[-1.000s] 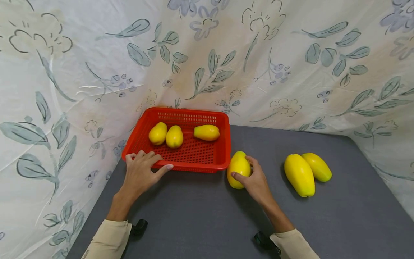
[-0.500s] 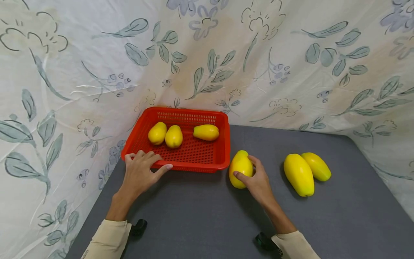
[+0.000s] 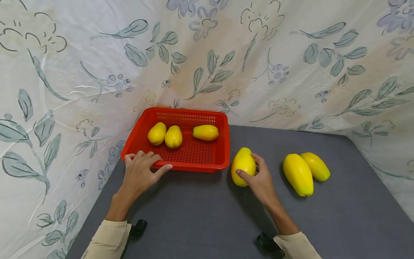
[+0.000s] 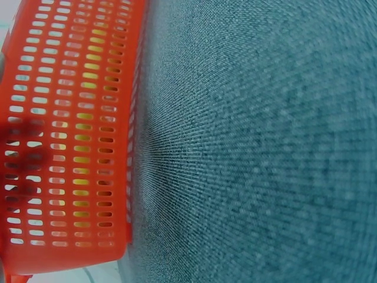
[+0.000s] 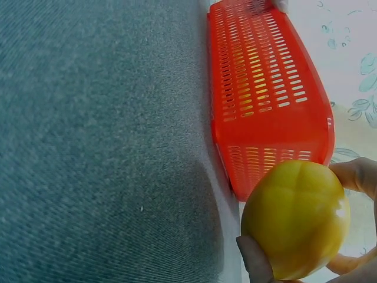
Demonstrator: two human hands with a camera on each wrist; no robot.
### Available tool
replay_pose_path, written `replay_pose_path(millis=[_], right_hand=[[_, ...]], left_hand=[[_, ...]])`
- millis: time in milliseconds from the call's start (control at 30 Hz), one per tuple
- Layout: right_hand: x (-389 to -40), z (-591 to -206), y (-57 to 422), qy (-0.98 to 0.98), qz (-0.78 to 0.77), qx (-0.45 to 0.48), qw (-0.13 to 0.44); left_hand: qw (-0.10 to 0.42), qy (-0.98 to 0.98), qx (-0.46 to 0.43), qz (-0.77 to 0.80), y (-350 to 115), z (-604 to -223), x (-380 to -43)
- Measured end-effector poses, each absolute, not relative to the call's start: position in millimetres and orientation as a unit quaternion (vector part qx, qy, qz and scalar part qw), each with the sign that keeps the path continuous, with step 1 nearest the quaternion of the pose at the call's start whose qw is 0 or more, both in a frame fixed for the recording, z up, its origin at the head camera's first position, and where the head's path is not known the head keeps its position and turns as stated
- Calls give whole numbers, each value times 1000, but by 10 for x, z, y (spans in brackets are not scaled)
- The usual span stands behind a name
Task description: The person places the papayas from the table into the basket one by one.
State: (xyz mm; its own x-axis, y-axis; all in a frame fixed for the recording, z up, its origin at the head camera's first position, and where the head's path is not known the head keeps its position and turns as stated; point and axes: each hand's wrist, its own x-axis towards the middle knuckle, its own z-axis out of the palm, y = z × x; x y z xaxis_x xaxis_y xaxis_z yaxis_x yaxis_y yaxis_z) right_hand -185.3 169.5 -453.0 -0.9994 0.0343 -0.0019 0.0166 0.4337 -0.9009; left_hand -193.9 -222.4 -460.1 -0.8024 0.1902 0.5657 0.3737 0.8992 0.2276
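Note:
My left hand [image 3: 140, 172] grips the near-left rim of a red plastic basket [image 3: 194, 166], its fingers over the edge and its thumb along the front. Between the thumb and fingers of my right hand [image 3: 260, 178] is a yellow papaya [image 3: 243, 167], held a little above the table just right of the basket. In the right wrist view the papaya [image 5: 297, 218] shows its rounded end, with the basket [image 5: 259, 124] behind it. Inside the basket lie three smaller yellow fruits: one at left [image 3: 157, 133], one beside it [image 3: 173, 137] and one at right [image 3: 206, 132].
Two more yellow papayas, a larger one [image 3: 298, 175] and a smaller one [image 3: 315, 166], lie touching on the grey table [image 3: 200, 216] to the right of my right hand. A floral cloth [image 3: 194, 54] hangs behind the table and along its left side.
My right hand has shifted slightly right and upward with the papaya, widening the gap to the basket. My left hand and the basket stay put.

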Motion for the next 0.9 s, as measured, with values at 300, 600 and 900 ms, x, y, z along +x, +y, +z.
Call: replay_pose_path(millis=[300,600,900], right_hand=[[-1842,-4482,1683,-841,541,-8,25],[-1819,-4390,1675,-838,545,-7,30],[-1822,-4331,1671,-835,548,-3,49]], left_hand=[[278,-934,-151,-166,-2230,-4611,-1940],[275,-935,-150,-167,-2218,-4604,-1939],[277,-934,-148,-167,-2206,-4606,-1925]])
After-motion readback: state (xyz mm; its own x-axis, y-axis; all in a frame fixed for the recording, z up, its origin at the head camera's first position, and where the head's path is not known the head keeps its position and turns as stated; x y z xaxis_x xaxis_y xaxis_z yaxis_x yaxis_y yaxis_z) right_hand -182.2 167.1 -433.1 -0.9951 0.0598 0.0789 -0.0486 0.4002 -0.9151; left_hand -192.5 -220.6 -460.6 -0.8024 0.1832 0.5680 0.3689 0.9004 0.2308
